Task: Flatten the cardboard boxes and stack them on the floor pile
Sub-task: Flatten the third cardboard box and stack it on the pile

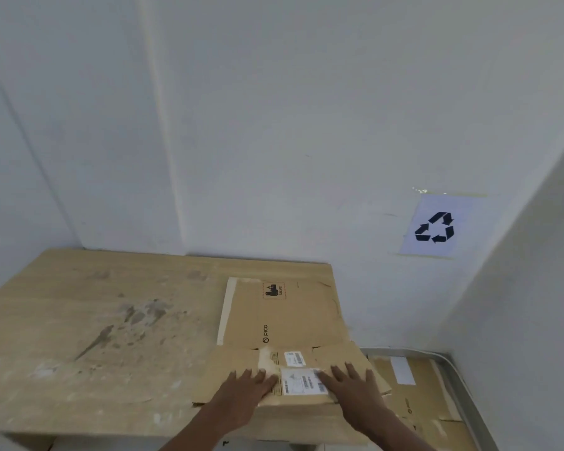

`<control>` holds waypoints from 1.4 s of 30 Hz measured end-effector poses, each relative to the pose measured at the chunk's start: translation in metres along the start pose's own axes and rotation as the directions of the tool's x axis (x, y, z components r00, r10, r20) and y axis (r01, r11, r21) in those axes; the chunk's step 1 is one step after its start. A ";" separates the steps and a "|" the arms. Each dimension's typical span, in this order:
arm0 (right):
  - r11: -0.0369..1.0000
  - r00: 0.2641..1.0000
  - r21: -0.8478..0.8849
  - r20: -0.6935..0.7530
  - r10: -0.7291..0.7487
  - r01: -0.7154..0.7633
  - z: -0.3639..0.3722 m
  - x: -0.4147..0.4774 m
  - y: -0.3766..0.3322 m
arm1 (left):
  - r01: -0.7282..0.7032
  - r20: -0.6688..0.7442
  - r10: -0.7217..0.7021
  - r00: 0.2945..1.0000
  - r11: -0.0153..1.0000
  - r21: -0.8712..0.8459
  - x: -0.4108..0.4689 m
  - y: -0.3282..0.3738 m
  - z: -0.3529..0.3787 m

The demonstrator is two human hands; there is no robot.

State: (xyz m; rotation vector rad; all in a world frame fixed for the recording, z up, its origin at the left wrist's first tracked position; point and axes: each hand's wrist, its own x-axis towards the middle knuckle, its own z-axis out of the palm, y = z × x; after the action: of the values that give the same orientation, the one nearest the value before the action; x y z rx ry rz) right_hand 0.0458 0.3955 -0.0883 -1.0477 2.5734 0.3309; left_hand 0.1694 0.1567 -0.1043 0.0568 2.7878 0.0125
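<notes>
A flattened brown cardboard box (pixel 284 317) printed with PICO lies on the right part of the wooden table (pixel 95 336). Its near flap carries white shipping labels (pixel 302 380). My left hand (pixel 246 390) presses flat on the near flap, left of the labels, fingers spread. My right hand (pixel 354 387) presses flat on the same flap, right of the labels. Neither hand grips anything. On the floor to the right lies a pile of flattened cardboard (pixel 414 395), partly hidden by the table and my right arm.
The table top is stained and scuffed, and its right edge sits close to the floor pile. White walls close in behind and on the right. A paper recycling sign (pixel 435 226) is taped to the back wall above the pile. A grey conduit (pixel 459 385) runs along the floor by the right wall.
</notes>
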 end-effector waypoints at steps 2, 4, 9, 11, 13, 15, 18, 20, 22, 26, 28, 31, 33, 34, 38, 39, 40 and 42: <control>1.000 0.999 0.014 0.027 0.019 -0.019 0.003 -0.006 0.009 | -0.022 0.014 0.022 1.000 1.000 0.010 0.008 0.008 0.001; 0.998 0.999 0.039 0.017 0.047 -0.047 0.009 -0.011 0.019 | -0.031 -0.012 0.032 0.999 0.999 0.004 0.015 0.017 0.002; 0.994 0.995 0.025 0.001 0.104 -0.104 0.013 -0.019 0.045 | -0.069 -0.008 0.069 0.998 0.998 -0.003 0.029 0.040 -0.002; 0.991 0.992 0.051 0.007 0.127 -0.128 0.016 -0.023 0.055 | -0.083 -0.020 0.083 0.996 0.996 -0.016 0.037 0.049 -0.004; 0.984 0.988 0.093 0.005 0.152 -0.152 0.021 -0.023 0.071 | -0.090 -0.044 0.088 0.995 0.995 -0.036 0.050 0.057 -0.009; 0.979 0.985 0.116 -0.009 0.170 -0.168 0.025 -0.022 0.091 | -0.096 -0.054 0.094 0.994 0.995 -0.038 0.062 0.070 -0.016; 0.979 0.985 0.123 -0.037 0.169 -0.164 0.027 -0.024 0.121 | -0.093 -0.068 0.092 0.993 0.996 -0.009 0.079 0.092 -0.026; 0.982 0.985 0.104 -0.057 0.165 -0.159 0.024 -0.030 0.143 | -0.088 -0.084 0.088 0.993 0.996 0.004 0.093 0.110 -0.031; 0.985 0.985 0.085 -0.073 0.157 -0.151 0.022 -0.037 0.170 | -0.081 -0.095 0.082 0.992 0.997 0.017 0.108 0.134 -0.037; 0.988 0.983 0.082 -0.117 0.139 -0.130 0.032 -0.051 0.241 | -0.049 -0.121 0.051 0.991 0.999 0.014 0.145 0.198 -0.049; 0.990 0.981 0.068 -0.142 0.129 -0.120 0.039 -0.061 0.281 | -0.019 -0.128 0.021 0.992 1.000 0.014 0.163 0.235 -0.054; 0.993 0.982 0.061 -0.158 0.106 -0.097 0.051 -0.079 0.333 | 0.026 -0.116 -0.025 0.993 1.000 0.009 0.183 0.291 -0.060; 0.995 0.978 0.055 -0.184 0.095 -0.086 0.062 -0.089 0.367 | 0.039 -0.123 -0.037 0.992 0.999 0.007 0.194 0.324 -0.067; 0.995 0.977 0.052 -0.193 0.091 -0.083 0.066 -0.095 0.383 | 0.041 -0.131 -0.040 0.991 0.999 0.009 0.200 0.339 -0.072; 0.995 0.981 0.061 -0.174 0.083 -0.073 0.087 -0.116 0.434 | 0.004 -0.117 -0.006 0.993 1.000 -0.014 0.220 0.393 -0.079; 0.995 0.979 0.072 -0.186 0.083 -0.071 0.095 -0.119 0.445 | -0.008 -0.116 0.005 0.993 0.999 -0.032 0.225 0.403 -0.078; 0.994 0.978 0.083 -0.190 0.084 -0.069 0.101 -0.121 0.454 | -0.019 -0.112 0.014 0.994 0.999 -0.048 0.229 0.413 -0.077; 0.993 0.979 0.084 -0.181 0.091 -0.077 0.111 -0.126 0.469 | -0.035 -0.103 0.028 0.994 0.997 -0.064 0.239 0.428 -0.071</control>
State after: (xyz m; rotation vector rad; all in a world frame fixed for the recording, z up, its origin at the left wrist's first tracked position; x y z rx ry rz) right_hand -0.1775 0.8406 -0.1004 -0.9857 2.7769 0.1600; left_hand -0.0630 0.5944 -0.1132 0.0864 2.8854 0.1183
